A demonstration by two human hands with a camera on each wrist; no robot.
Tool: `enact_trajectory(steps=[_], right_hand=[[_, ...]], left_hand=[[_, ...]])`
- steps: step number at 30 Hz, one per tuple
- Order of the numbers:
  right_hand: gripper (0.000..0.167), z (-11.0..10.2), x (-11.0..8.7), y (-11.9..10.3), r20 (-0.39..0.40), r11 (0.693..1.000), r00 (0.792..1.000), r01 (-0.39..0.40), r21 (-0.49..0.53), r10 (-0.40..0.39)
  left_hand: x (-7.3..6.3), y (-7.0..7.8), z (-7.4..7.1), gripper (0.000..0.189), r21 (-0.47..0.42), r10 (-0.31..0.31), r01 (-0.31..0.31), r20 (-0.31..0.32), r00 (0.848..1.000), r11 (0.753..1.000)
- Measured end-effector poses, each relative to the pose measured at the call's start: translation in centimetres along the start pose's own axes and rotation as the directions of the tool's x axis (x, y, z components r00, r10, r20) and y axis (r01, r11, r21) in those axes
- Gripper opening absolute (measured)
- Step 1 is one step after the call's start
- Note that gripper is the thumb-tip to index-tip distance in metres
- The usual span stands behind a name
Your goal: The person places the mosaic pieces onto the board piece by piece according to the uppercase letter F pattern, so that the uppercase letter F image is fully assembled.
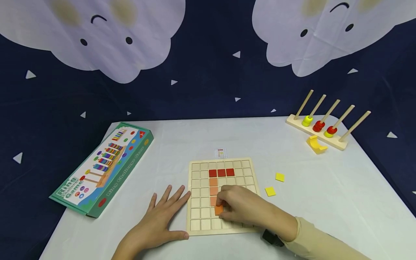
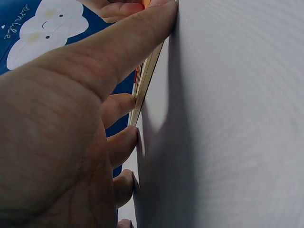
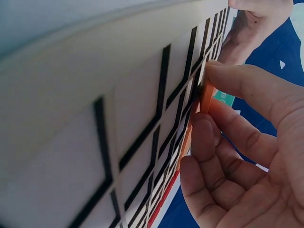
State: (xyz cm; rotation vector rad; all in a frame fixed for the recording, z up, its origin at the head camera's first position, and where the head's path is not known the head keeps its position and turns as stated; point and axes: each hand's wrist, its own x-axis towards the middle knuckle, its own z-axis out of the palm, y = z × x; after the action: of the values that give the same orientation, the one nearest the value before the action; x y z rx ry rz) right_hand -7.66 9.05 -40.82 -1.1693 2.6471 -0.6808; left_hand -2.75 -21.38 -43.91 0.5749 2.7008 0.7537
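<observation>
A wooden grid board (image 1: pixel 200 215) lies flat on the white table. Between thumb and index finger, my right hand (image 1: pixel 244 206) pinches an orange square tile (image 1: pixel 219 210) over the lower middle cells; in the right wrist view the tile (image 3: pixel 206 97) stands tilted at the grid. Three red tiles (image 1: pixel 221 173) form a row near the board's top. Below the leftmost red one runs a column of three lighter orange tiles (image 1: pixel 213 191). My left hand (image 1: pixel 155 221) is spread on the table, its thumb and index fingertips right at the board's left edge.
Two yellow tiles (image 1: pixel 270 191) lie right of the board. A small printed pattern card (image 1: pixel 220 153) sits behind it. Far right stand a peg rack (image 1: pixel 334 141) with red and yellow rings and a yellow curved piece (image 1: pixel 316 145). At left lies a green game box (image 1: pixel 104 169).
</observation>
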Motion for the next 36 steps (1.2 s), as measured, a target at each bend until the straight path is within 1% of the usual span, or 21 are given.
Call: enact_trajectory(steps=[8,12,21,26,36], right_hand=[[0.011,0.0,0.5,-0.3,0.013,1.0,1.0,-0.004,0.004,0.004],[0.011,0.0,0.8,-0.7,0.018,1.0,1.0,-0.003,-0.011,0.003],[0.013,0.1,1.3,-1.2,0.037,0.999,0.999,0.013,-0.05,-0.011],[0.014,0.2,1.3,-1.2,0.033,0.998,0.999,0.011,-0.058,-0.009],[0.02,0.4,1.1,-0.9,0.034,0.999,0.999,-0.007,-0.034,0.008]], left_hand=[[-0.2,0.1,-0.2,0.109,0.009,0.018,-0.018,-0.01,1.0,1.0],[-0.2,0.0,-0.2,0.109,0.012,0.022,-0.022,-0.013,1.0,1.0],[0.0,0.2,-0.1,0.11,-0.02,-0.019,0.019,0.021,1.0,1.0],[0.0,0.2,-0.1,0.11,-0.018,-0.017,0.017,0.016,1.0,1.0],[0.0,0.1,0.1,0.111,-0.015,-0.013,0.014,0.015,1.0,1.0]])
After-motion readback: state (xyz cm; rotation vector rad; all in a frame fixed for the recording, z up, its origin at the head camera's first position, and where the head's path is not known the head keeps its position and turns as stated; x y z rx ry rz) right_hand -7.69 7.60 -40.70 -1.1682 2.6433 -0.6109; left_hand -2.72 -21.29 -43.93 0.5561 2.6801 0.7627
